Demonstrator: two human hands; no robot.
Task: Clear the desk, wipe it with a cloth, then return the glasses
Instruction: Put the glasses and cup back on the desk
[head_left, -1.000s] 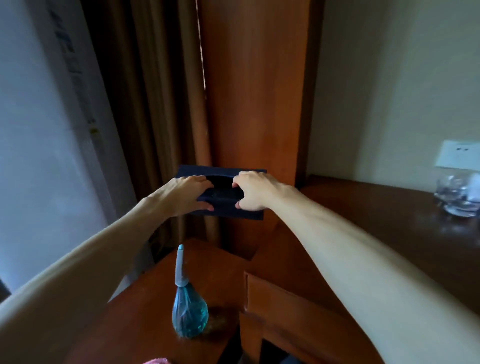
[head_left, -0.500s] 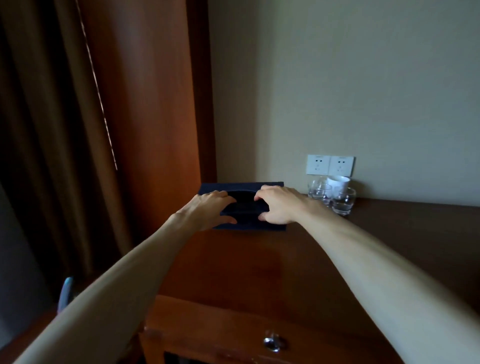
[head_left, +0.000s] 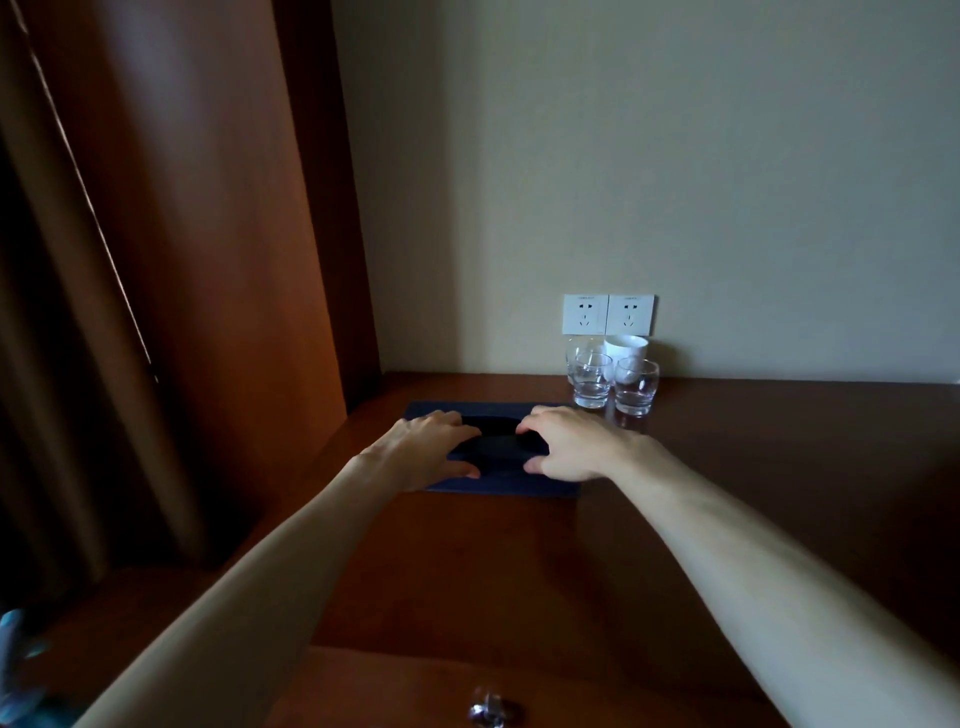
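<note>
You are gripping the dark blue tray with both hands at once, the left hand curling round its left side with the thumb showing at the near edge, the right hand doing the same on its right side, fingers hooked over the dark hollow in the middle. The tray is lying low over the desk, or resting on it; which one, the dim light is not giving away. Just beyond your right fingertips the glasses are standing upright in a small cluster by the wall, with a white cup behind them under the sockets. To my eye you are in the returning step, bringing the tray to its spot, though whether the wiping is done I cannot tell. Next, you are looking at settling the tray flat and letting both hands go, and that calls for care on the right: the far right corner of the tray is sitting very near the nearest glass, so a push forward could knock it.
</note>
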